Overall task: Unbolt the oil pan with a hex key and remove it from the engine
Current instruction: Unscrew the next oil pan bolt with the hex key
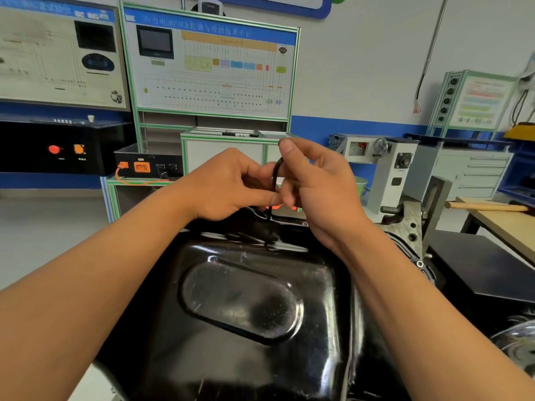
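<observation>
Black and glossy, the pan (246, 299) filled the lower middle of the view. It sat bottom-up on the engine (406, 230), its raised oval panel facing the camera, and grey metal of the engine showed just past its right edge. Both bare forearms reached over the pan to its far flange.

A thin dark key (274, 176) stood nearly upright there, with its lower tip down at the flange. The bolt itself was too small and dark to make out.

The left hand (228, 183) was curled, and its thumb and fingertips pinched the lower part of the key's shaft. The right hand (315, 180) gripped the key's upper part, its thumb raised near the bend at the top and its fingers folded round the shaft from behind. The two hands touched each other around the key.

Behind them stood a green-framed board (211, 68) printed with a wiring diagram, and a dark screen was set in its upper left. To the left of the hands, a black box (147, 166) with orange sockets sat on a low shelf. A wooden handle (489, 206) lay on the bench (503, 227) at the far right, well apart from the pan.
</observation>
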`<action>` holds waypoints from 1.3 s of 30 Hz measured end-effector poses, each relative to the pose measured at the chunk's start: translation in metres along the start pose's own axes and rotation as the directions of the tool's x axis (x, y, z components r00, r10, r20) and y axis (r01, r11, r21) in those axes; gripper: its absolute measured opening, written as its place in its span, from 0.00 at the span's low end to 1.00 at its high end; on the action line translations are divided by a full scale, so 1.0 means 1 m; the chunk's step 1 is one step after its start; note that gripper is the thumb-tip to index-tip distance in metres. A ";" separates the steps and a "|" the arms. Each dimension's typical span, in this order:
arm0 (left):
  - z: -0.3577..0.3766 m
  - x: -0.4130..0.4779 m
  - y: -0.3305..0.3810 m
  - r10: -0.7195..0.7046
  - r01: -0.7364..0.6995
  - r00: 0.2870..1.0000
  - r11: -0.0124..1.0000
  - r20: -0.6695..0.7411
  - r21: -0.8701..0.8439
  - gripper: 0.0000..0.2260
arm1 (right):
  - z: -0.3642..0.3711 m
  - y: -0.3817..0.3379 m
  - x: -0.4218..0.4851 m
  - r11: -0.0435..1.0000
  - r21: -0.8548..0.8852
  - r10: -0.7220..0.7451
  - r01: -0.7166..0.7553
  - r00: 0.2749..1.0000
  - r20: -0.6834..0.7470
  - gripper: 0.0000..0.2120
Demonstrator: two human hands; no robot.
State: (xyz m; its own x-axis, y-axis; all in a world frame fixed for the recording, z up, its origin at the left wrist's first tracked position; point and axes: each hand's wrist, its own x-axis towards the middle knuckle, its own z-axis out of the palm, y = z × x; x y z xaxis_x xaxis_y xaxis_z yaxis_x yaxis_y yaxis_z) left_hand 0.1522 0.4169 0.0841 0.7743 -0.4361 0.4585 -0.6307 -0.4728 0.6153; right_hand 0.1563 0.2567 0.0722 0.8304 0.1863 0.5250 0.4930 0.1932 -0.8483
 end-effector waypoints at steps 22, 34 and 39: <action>-0.001 -0.001 -0.002 -0.105 0.102 0.994 0.986 0.009 0.129 0.16 | 0.006 0.003 -0.008 0.941 -0.224 -0.184 0.254 0.939 0.290 0.12; 0.001 0.001 -0.008 -0.033 0.032 0.999 0.994 0.010 0.101 0.14 | 0.002 0.002 0.000 0.997 0.067 0.028 -0.038 0.989 0.145 0.05; 0.004 0.001 -0.005 -0.066 0.068 0.998 0.991 -0.019 0.111 0.20 | 0.005 0.001 0.002 0.999 0.009 0.032 -0.033 0.996 0.085 0.06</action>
State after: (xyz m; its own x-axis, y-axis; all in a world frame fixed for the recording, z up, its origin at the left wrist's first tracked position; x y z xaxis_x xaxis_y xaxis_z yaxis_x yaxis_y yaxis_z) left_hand 0.1558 0.4156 0.0794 0.8150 -0.3891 0.4294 -0.5787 -0.5836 0.5697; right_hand 0.1572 0.2617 0.0722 0.8205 0.2740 0.5016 0.4630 0.1960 -0.8644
